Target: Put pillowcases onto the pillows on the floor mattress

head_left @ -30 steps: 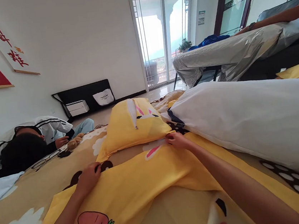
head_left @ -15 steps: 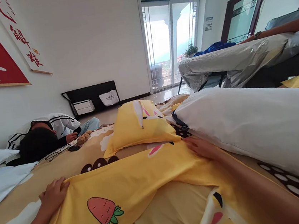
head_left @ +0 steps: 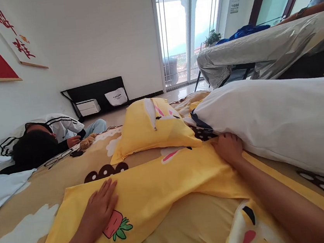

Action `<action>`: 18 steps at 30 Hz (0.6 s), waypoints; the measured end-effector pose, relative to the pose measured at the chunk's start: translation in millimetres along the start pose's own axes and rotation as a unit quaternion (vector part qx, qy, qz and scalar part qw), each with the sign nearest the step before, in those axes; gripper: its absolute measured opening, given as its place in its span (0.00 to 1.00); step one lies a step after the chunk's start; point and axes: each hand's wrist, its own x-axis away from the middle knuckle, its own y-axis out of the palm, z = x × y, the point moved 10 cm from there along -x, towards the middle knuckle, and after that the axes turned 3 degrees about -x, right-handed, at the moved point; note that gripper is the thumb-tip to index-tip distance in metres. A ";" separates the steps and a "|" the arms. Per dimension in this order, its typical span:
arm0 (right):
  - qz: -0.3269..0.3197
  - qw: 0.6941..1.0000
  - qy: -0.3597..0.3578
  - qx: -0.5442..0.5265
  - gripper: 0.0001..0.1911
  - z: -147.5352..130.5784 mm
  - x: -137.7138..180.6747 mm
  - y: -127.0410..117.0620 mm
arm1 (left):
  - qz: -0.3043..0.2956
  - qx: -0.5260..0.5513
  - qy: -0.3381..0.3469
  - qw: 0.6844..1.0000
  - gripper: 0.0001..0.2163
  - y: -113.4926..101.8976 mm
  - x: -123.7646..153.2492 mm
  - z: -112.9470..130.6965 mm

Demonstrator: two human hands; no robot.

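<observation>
A yellow pillowcase [head_left: 151, 185] with a strawberry print lies spread in front of me, its near side folded back. My left hand [head_left: 101, 206] rests flat on it beside the strawberry, fingers stretched out. At the far right corner, my right hand [head_left: 228, 148] has its fingers curled over the pillowcase's edge, close to a large white pillow [head_left: 276, 124]. Just beyond the cloth sits a plump yellow pillow [head_left: 157, 131] with a zipper and a rabbit print. Another rabbit print shows on the cloth near the bottom right.
Under everything is a brown patterned bedspread [head_left: 96, 160]. At left, a person [head_left: 36, 143] bends low beside eyeglasses [head_left: 58, 158] and white pillows [head_left: 6, 190]. A plastic-covered table [head_left: 258, 44] with blue cloth stands at right, where someone's arm rests. Glass doors [head_left: 181, 37] are behind.
My left hand has moved from the pillowcase's left edge onto its surface, rightward. My right hand has shifted slightly right and its fingers have curled at the corner. The view has tilted down.
</observation>
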 end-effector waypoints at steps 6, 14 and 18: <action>-0.101 0.995 -0.014 -0.018 0.21 -8.7 -3.4 7.6 | -0.059 0.007 -0.054 0.997 0.25 16.3 7.0 -9.5; -0.053 0.895 -0.442 -0.028 0.11 -85.7 192.8 -56.9 | 0.059 0.050 0.179 0.981 0.21 -46.4 75.2 122.6; -0.016 0.873 -0.486 -0.015 0.11 -103.2 226.3 -62.6 | 0.071 0.029 0.187 0.979 0.16 -46.7 81.2 139.6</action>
